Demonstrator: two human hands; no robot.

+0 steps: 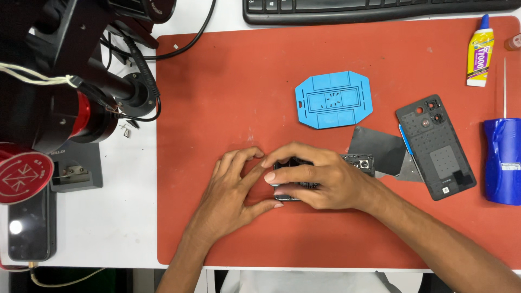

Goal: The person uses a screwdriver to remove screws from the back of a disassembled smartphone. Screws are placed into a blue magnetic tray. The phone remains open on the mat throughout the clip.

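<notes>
An opened dark phone body [362,163] lies on the red work mat [228,92], camera end to the right. My right hand [317,176] covers most of it, fingers curled over its left part. My left hand [233,192] rests against the phone's left end, its fingertips and thumb touching that end. The phone's removed dark back cover [436,145] lies to the right, inner side up. A dark grey sheet [382,149] sits between phone and cover.
A blue plastic jig [334,99] lies on the mat behind the hands. A keyboard [374,10] is at the back, a glue tube [480,51] and a blue bottle [502,160] at the right. A microscope stand [70,81] and another phone [30,228] sit left.
</notes>
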